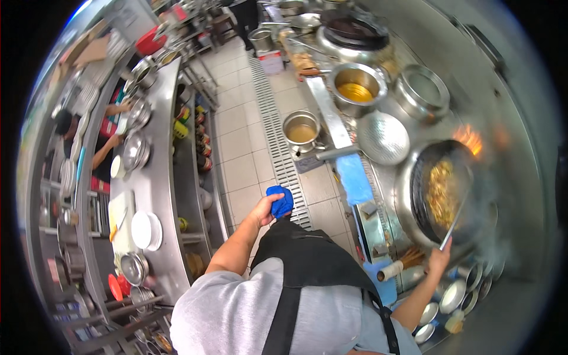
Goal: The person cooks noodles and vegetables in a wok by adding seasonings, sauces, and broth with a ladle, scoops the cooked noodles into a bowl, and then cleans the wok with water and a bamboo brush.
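My left hand (267,208) is closed around a folded blue cloth (280,202), held in front of my black apron, away from the stove. At the right, my right hand (439,259) grips the handle of a metal cooking utensil (455,224). The far end of this tool reaches into a dark wok (420,191), where its head is hard to make out. Sliced, browned food (440,195) lies in the wok. Steam or smoke rises there, and orange flames (468,139) flare at its far rim.
A perforated strainer (383,138) rests beside a pot of yellow liquid (355,91). Another pot (301,131) stands left of the stove. A bamboo brush (410,257) lies near my right forearm. Bowls line the left steel counter (162,177); a co-worker (100,153) is behind it.
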